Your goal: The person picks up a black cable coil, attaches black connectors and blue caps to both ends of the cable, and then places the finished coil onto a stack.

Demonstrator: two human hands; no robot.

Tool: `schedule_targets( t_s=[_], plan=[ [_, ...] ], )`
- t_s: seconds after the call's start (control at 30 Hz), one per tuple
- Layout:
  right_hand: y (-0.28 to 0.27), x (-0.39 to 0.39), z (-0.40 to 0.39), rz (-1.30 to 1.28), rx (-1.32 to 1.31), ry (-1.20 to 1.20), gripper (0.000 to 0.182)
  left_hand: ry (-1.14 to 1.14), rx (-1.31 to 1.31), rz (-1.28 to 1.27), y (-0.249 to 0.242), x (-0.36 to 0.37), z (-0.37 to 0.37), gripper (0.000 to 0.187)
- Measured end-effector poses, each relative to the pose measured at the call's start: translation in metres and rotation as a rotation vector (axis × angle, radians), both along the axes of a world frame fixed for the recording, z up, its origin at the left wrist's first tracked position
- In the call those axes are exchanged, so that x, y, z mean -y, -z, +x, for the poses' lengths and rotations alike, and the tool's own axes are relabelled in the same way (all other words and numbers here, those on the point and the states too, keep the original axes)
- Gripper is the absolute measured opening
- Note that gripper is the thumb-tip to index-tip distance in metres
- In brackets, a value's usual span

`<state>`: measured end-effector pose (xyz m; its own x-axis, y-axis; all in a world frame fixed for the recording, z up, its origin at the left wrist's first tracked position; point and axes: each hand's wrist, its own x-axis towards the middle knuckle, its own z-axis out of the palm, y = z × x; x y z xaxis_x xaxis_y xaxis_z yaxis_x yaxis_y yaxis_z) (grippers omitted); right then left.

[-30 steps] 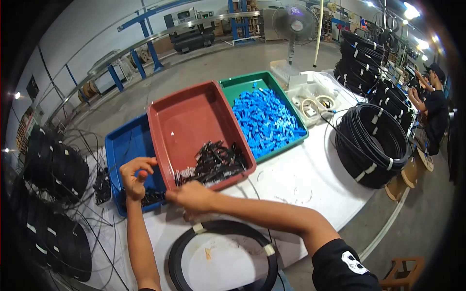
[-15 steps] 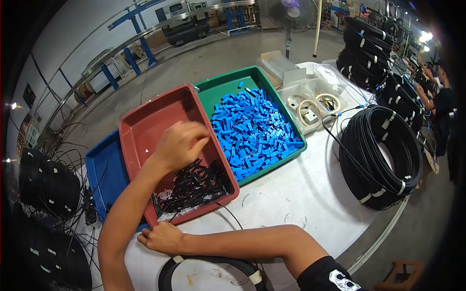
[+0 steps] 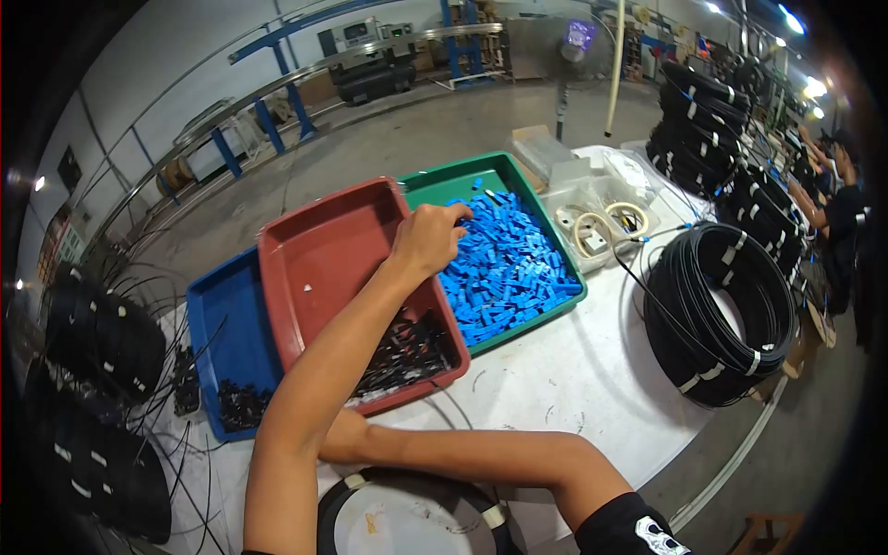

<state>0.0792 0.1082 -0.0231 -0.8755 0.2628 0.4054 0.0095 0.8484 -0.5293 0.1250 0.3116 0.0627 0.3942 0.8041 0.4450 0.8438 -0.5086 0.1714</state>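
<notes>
Nearby, red tray (image 3: 319, 250) (cable coil (image 3: 717, 310) beyond)

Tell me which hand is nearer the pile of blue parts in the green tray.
Left. The left hand reaches into the blue parts; the right hand is hidden behind the left forearm, near the red tray.

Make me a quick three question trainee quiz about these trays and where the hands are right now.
1. True or false: the left hand reaches into the green tray.
2. Which tray holds the black parts: A blue tray, B red tray, C green tray?
3. Fill in: the green tray holds a pile of ____ pieces.

Key: 1 true. 2 B. 3 blue.
</notes>
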Motion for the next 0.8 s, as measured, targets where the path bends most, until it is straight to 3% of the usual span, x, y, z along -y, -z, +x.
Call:
schedule_targets(
  t_s=[0.1, 0.13, 0.2, 0.27, 0.3, 0.37, 0.43, 0.53, 0.6, 0.8],
  plan=[
    [-0.011, -0.019, 0.000, 0.252, -0.035, 0.021, 0.036, 0.218, 0.381, 0.002, -0.029, 0.035, -0.030, 0.026],
    [-0.007, -0.024, 0.002, 0.319, -0.101, 0.062, 0.034, 0.210, 0.374, 0.013, -0.040, 0.053, -0.042, 0.026],
    [-0.018, -0.025, 0.011, 0.358, 0.083, 0.142, 0.043, 0.226, 0.537, -0.041, -0.056, 0.096, -0.075, 0.023],
    [-0.032, -0.020, 0.036, 0.448, -0.068, 0.179, 0.043, 0.108, 0.497, 0.012, -0.060, 0.141, -0.113, 0.021],
    [-0.035, -0.017, 0.046, 0.467, 0.010, 0.221, 0.042, 0.044, 0.469, 0.003, -0.056, 0.163, -0.133, 0.020],
    [-0.048, -0.008, 0.069, 0.428, -0.043, 0.208, 0.045, -0.055, 0.459, -0.004, -0.040, 0.205, -0.167, 0.019],
    [-0.057, 0.000, 0.084, 0.219, -0.062, 0.161, 0.045, -0.027, 0.588, -0.037, -0.014, 0.239, -0.192, 0.018],
    [-0.066, 0.012, 0.091, -0.010, -0.160, 0.151, 0.035, 0.096, 1.084, -0.215, 0.025, 0.270, -0.200, 0.017],
    [-0.074, 0.017, 0.089, 0.045, -0.024, 0.140, 0.033, 0.104, 1.114, -0.293, 0.035, 0.283, -0.203, 0.016],
    [-0.092, 0.025, 0.068, 0.007, 0.016, 0.107, 0.028, 0.259, 1.197, -0.403, 0.038, 0.308, -0.203, 0.013]
  ],
)
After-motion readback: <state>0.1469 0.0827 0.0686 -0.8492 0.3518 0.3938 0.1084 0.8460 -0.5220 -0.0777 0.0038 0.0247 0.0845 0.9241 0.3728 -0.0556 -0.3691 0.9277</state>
